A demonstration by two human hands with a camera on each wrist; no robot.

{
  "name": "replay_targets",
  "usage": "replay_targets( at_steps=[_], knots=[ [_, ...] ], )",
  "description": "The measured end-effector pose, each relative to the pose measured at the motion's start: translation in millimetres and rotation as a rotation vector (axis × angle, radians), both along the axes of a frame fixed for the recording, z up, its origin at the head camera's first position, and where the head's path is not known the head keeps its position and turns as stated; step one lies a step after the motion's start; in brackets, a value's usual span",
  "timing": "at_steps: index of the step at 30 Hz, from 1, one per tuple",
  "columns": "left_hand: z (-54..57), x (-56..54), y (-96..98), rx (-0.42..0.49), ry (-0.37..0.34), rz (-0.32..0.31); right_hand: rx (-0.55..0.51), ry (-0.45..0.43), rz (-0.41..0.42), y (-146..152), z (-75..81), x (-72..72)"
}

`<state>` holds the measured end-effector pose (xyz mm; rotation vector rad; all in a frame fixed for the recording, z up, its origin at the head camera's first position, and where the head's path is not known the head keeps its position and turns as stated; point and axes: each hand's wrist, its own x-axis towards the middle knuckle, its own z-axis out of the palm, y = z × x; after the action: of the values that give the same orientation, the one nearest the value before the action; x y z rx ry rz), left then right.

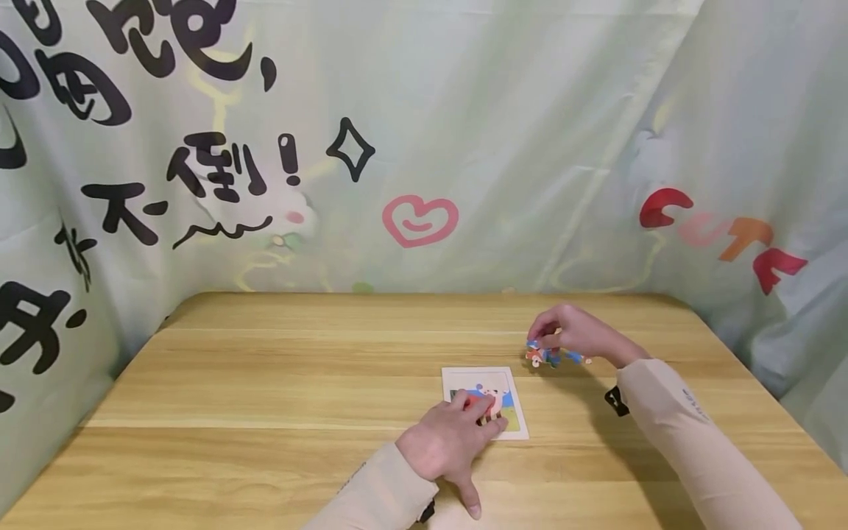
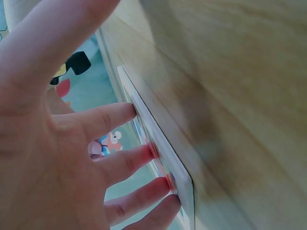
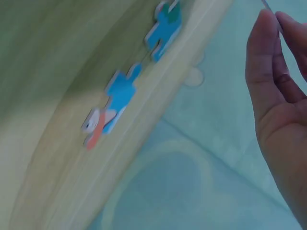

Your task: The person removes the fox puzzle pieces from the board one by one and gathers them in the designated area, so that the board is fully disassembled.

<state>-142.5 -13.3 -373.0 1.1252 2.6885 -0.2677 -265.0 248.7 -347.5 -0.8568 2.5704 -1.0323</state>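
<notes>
A white-framed picture board (image 1: 519, 427) with a cartoon animal scene lies flat on the wooden table. My left hand (image 1: 450, 436) rests on it, fingers spread; in the left wrist view the fingertips (image 2: 128, 111) touch its face. Beyond the board's far right corner, my right hand (image 1: 575, 331) pinches a thin piece between thumb and fingers, seen nearly edge-on at the top of the right wrist view. Below that hand lie loose jigsaw pieces: a blue one with a pale, orange-edged end (image 3: 120, 93) and a blue-and-green one (image 3: 165, 28).
The wooden table (image 1: 265, 412) stretches left and forward of the hands. A pale printed curtain (image 1: 517, 147) hangs along its back and sides. A black wrist device (image 1: 617, 401) sits under the right sleeve (image 1: 689, 427).
</notes>
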Motion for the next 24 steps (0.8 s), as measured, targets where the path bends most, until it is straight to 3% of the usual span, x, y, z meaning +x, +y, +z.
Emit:
replay_targets(
  at_steps=[24],
  knots=[
    [-0.9,-0.8,-1.5,0.024,0.004,-0.006,0.074,0.054,-0.175,65,-4.3,-2.4]
  ],
)
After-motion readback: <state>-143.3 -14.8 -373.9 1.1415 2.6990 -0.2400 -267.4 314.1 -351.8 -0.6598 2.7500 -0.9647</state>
